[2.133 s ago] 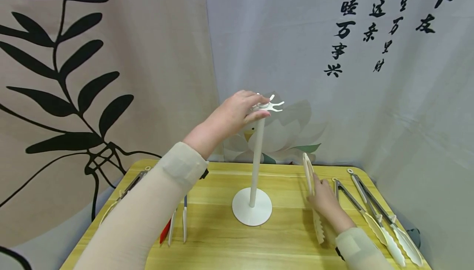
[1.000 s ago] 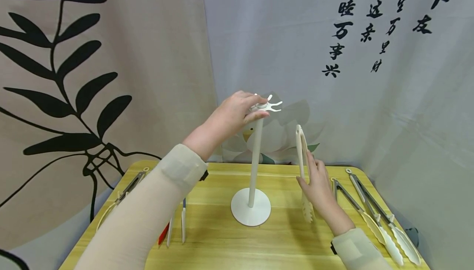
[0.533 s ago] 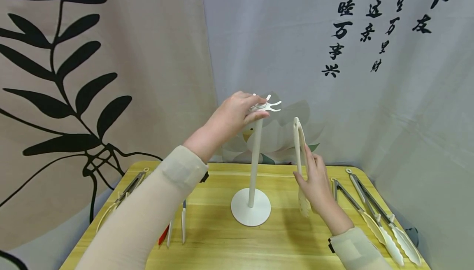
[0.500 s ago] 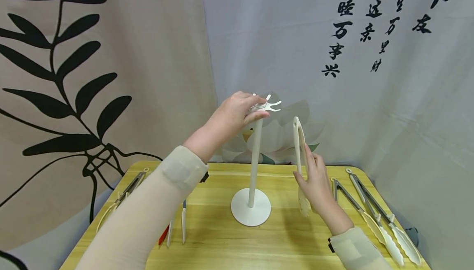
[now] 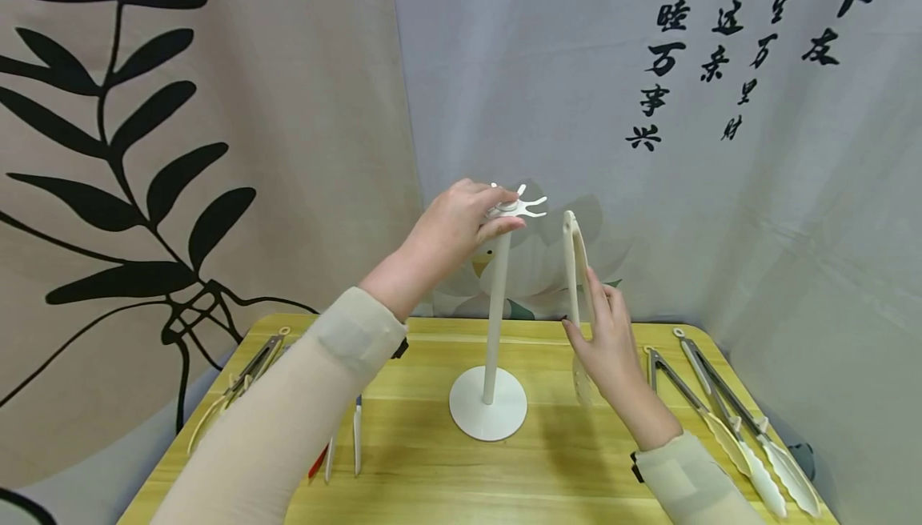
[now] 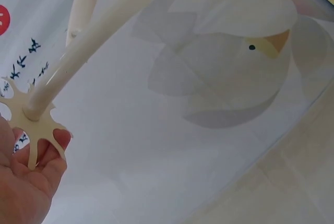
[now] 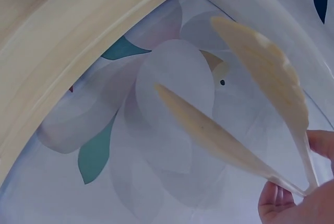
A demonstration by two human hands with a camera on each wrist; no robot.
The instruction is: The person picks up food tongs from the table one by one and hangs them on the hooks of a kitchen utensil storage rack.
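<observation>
Since the earlier frame of half a second ago, the cream, scallop-edged, plastic-looking tongs [image 5: 570, 261] have risen slightly and drifted left, carried by the right hand [image 5: 611, 341]; the left hand [image 5: 454, 213] has held its place.

At the far left, grey metal-armed tongs with cream ends [image 5: 261, 357] lie on the yellow wooden tabletop [image 5: 432, 485], partly behind the left sleeve [image 5: 288, 421]. That low forearm could nudge them if it dropped.

Further right, the left hand grips the pronged crown [image 5: 524, 206] of a white upright stand with a slim post [image 5: 497, 309] and a round flat base [image 5: 488, 421]. The post is tall for that base, so a sideways pull or push from this hand could tip it; the fingers also cover several prongs.

Just right of the post, apart from it, the right hand pinches the cream tongs between thumb and fingers, upright and off the table, holed end up. The right wrist view shows their blades spread. A looser pinch might let the arms spring wider or slip; swinging left too fast could knock the post.

At the far right, two pairs of metal-handled tongs with pale blades [image 5: 792, 477] lie near the right sleeve [image 5: 699, 477], which could catch them if it swung outward.
</observation>
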